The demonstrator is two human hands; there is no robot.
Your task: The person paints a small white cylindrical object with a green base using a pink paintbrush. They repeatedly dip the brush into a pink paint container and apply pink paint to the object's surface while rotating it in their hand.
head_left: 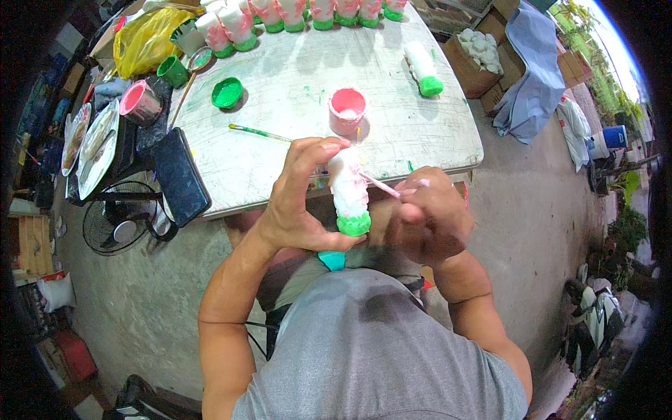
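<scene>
My left hand (294, 196) grips a small white figurine (348, 187) with a green base, fingertips at its top and thumb at its bottom. My right hand (434, 213) holds a thin pinkish brush (381, 184) whose tip touches the figurine's right side, where pale pink paint shows. A cup of pink paint (348, 108) stands just beyond. Left of it lie a slim brush (259, 131) and a green lid with paint (227, 92). A similar figurine (422, 66) lies at the table's right.
The white table (455, 126) bears several figurines (294, 14) at the back, a yellow bag (140, 45), plates (98, 147) and a dark phone (178, 175) at left. A fan (112, 227) stands below left; boxes (470, 70) and a blue cloth (525, 98) are at right.
</scene>
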